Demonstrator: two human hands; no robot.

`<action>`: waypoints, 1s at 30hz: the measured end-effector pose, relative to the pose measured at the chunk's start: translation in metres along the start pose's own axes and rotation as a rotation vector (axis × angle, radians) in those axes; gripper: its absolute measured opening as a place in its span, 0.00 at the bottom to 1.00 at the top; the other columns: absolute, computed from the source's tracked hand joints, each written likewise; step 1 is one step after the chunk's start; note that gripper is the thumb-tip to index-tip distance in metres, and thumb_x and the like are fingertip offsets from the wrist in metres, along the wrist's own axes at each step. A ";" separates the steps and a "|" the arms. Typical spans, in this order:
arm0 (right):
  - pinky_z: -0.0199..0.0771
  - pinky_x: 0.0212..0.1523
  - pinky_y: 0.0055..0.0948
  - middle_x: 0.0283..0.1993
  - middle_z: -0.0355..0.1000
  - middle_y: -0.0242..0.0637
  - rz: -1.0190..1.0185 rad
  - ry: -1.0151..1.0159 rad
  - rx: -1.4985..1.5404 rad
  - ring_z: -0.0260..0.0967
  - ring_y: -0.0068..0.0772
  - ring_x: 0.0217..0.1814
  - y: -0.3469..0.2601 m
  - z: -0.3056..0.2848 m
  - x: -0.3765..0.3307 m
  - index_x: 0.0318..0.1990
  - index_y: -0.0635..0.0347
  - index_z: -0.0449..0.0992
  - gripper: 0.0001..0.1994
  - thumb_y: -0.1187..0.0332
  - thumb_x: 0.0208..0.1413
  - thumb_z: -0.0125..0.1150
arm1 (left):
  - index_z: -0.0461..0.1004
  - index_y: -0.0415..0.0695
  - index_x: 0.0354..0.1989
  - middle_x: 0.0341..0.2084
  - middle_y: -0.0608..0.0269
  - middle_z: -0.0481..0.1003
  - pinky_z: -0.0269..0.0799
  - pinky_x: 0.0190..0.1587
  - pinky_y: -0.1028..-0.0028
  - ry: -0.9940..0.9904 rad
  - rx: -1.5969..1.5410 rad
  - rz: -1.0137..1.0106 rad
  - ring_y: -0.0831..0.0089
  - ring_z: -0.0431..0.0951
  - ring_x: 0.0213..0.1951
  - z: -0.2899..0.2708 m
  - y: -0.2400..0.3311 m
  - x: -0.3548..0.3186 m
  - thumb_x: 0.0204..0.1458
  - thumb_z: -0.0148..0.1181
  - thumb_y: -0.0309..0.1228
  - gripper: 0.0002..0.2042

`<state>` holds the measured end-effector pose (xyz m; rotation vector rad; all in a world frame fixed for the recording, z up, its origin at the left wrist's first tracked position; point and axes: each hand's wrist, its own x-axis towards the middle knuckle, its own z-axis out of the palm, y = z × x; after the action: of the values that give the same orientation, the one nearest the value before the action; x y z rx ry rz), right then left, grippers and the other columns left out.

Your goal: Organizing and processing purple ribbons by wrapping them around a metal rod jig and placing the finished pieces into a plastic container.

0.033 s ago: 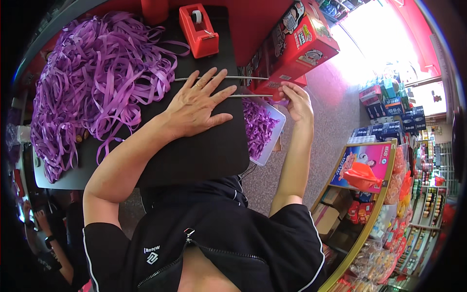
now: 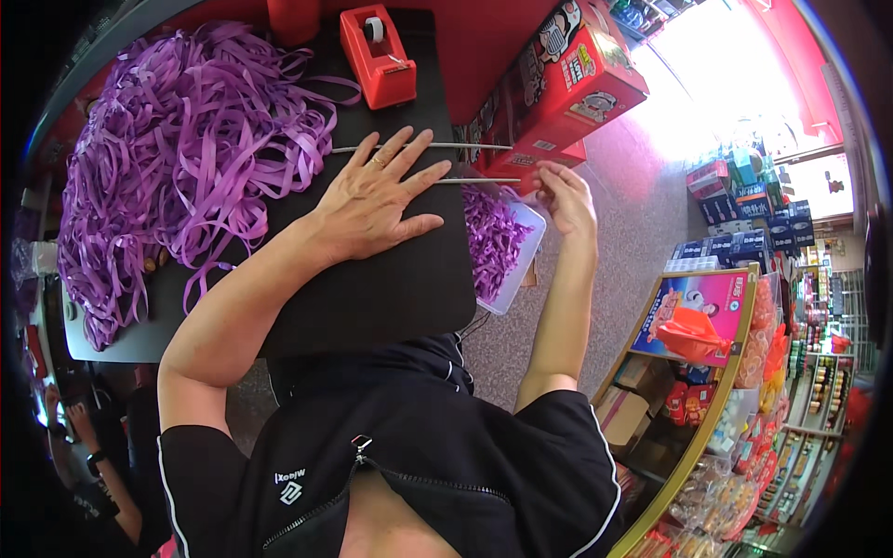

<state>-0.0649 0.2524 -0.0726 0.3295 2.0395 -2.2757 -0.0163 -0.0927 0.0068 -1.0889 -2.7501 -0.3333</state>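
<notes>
Left hand [image 2: 372, 200]: open, flat on black mat [image 2: 372, 288], fingers over thin rods [image 2: 474, 163].
Right hand [image 2: 565, 197]: pinching lower rod's end.
Upper left: purple ribbon pile [image 2: 177, 158].

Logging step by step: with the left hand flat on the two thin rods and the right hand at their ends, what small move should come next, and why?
Probably draw the right hand outward along the nearer rod. Its fingertips pinch at that rod's end, above the tray of purple ribbon pieces, while the left hand pins both rods to the black board.
</notes>
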 end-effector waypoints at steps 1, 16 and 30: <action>0.73 0.33 0.22 0.36 0.76 0.36 0.006 0.082 -0.039 0.73 0.24 0.34 0.021 -0.012 0.001 0.45 0.66 0.75 0.13 0.68 0.56 0.59 | 0.56 0.53 0.66 0.68 0.54 0.47 0.39 0.68 0.54 -0.003 0.007 0.007 0.56 0.46 0.69 0.001 0.001 0.002 0.56 0.43 0.57 0.32; 0.59 0.20 0.11 0.32 0.75 0.29 -0.001 0.334 0.093 0.67 0.12 0.25 0.137 -0.020 -0.083 0.39 0.62 0.77 0.09 0.66 0.56 0.61 | 0.70 0.47 0.52 0.59 0.56 0.63 0.52 0.63 0.54 0.278 -0.037 0.356 0.62 0.61 0.63 -0.017 0.034 -0.007 0.47 0.58 0.39 0.22; 0.71 0.37 0.20 0.35 0.75 0.36 -0.481 0.009 -0.051 0.71 0.25 0.35 -0.060 0.128 -0.126 0.41 0.68 0.75 0.08 0.73 0.59 0.54 | 0.73 0.38 0.40 0.32 0.57 0.74 0.72 0.34 0.70 1.068 -0.530 0.393 0.66 0.75 0.32 -0.158 0.101 -0.157 0.53 0.50 0.22 0.08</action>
<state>0.0319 0.1213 0.0245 -0.1783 2.3849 -2.4590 0.1774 -0.1658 0.1368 -1.0574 -1.5024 -1.1976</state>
